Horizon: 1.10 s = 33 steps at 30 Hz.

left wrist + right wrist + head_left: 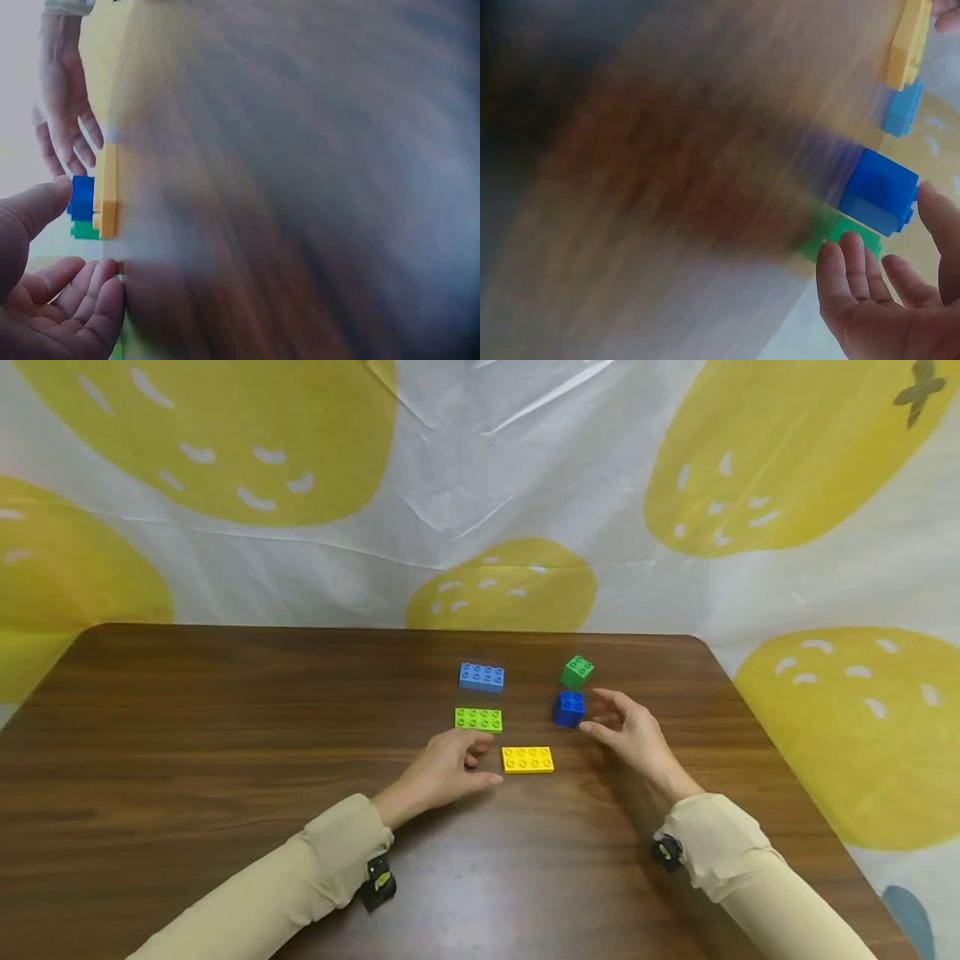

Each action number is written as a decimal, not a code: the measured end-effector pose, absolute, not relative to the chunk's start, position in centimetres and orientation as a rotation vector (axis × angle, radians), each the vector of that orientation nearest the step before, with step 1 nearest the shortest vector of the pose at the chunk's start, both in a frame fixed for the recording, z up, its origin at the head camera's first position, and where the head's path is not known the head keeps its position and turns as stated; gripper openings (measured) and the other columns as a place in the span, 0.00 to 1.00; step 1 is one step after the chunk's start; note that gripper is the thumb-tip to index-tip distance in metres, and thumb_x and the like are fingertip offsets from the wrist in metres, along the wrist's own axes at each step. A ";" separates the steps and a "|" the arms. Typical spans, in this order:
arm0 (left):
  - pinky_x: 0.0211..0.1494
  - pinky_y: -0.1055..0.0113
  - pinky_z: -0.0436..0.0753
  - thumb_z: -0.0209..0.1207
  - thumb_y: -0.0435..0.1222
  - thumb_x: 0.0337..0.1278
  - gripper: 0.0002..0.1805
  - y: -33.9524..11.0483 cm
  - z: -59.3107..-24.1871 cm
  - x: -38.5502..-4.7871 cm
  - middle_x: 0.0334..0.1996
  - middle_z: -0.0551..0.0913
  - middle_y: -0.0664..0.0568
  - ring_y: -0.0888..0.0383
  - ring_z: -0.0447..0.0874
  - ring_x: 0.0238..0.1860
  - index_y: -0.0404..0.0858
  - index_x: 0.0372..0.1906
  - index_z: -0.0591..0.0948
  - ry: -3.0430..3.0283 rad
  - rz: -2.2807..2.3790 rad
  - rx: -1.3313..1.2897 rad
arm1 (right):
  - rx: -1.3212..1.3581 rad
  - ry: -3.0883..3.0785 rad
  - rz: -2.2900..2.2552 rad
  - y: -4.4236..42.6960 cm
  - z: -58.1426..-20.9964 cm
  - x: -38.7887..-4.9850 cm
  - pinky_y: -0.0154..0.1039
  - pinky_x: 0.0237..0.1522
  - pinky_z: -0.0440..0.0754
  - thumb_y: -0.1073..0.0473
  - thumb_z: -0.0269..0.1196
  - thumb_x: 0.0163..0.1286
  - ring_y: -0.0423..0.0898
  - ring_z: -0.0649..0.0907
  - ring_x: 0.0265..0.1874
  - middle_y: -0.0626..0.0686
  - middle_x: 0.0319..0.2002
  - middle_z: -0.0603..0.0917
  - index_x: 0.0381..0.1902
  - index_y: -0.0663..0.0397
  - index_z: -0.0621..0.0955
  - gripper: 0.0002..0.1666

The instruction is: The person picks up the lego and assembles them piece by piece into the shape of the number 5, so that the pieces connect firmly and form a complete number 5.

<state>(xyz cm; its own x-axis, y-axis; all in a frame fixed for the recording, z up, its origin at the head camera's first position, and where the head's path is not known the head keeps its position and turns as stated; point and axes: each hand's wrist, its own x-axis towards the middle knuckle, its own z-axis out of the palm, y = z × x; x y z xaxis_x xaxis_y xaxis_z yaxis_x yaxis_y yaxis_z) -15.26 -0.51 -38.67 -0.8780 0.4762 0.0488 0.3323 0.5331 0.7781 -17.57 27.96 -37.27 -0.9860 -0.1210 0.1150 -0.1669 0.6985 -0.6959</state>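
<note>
While the left hand (448, 768) and right hand (633, 739) curved loosely, holding nothing, the yellow brick (527, 761) lay between them, long axis left-to-right, just below frame center, nearer the left; the dark blue block (567, 709) stood beside the right.

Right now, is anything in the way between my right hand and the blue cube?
Nothing visible stands between your right hand and the blue cube. The green cube sits just beyond the blue one, not between them.
</note>
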 end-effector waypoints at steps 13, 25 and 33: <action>0.52 0.56 0.75 0.69 0.43 0.47 0.29 2.4 -38.7 -15.6 0.50 0.80 0.46 0.52 0.76 0.49 0.34 0.54 0.78 2.733 1.075 0.720 | 0.255 -2.924 1.120 27.3 -37.6 -19.3 0.50 0.47 0.79 0.63 0.65 0.61 0.58 0.83 0.43 0.66 0.53 0.78 0.58 0.65 0.71 0.29; 0.44 0.60 0.78 0.69 0.43 0.46 0.23 3.4 -38.9 -15.6 0.43 0.79 0.50 0.55 0.77 0.42 0.39 0.48 0.80 2.860 0.950 0.730 | 0.273 -2.903 1.198 26.9 -37.6 -17.8 0.36 0.40 0.79 0.63 0.65 0.61 0.53 0.83 0.39 0.63 0.41 0.82 0.48 0.66 0.74 0.20; 0.37 0.66 0.74 0.68 0.40 0.47 0.17 3.1 -38.9 -15.8 0.37 0.78 0.51 0.58 0.72 0.35 0.38 0.43 0.82 2.831 0.934 0.771 | 0.412 -2.832 1.504 26.1 -37.8 -16.0 0.30 0.37 0.79 0.67 0.63 0.62 0.46 0.81 0.37 0.64 0.42 0.82 0.52 0.69 0.75 0.21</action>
